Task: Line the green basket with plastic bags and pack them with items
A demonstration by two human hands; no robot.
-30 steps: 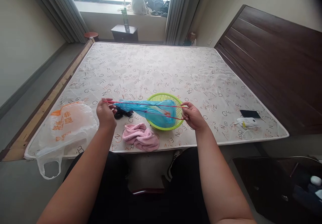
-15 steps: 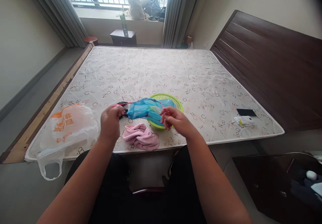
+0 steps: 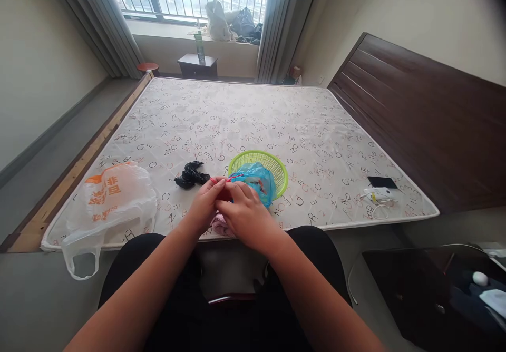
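- Left hand (image 3: 204,204) and right hand (image 3: 245,214) meet just in front of the green basket (image 3: 259,170), fingers pinched together on a thin red cord (image 3: 220,181).
- The cord's blue bag (image 3: 253,180) sits bunched in the basket.
- A pink cloth (image 3: 220,225) lies under the hands, before the basket.
- Black fabric (image 3: 191,175) lies left of the basket; a white plastic bag (image 3: 113,196) farther left.

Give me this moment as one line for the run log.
left hand: pinching red cord | right hand: on cord, hands together | blue bag: in green basket | black cloth: left of basket | mattress
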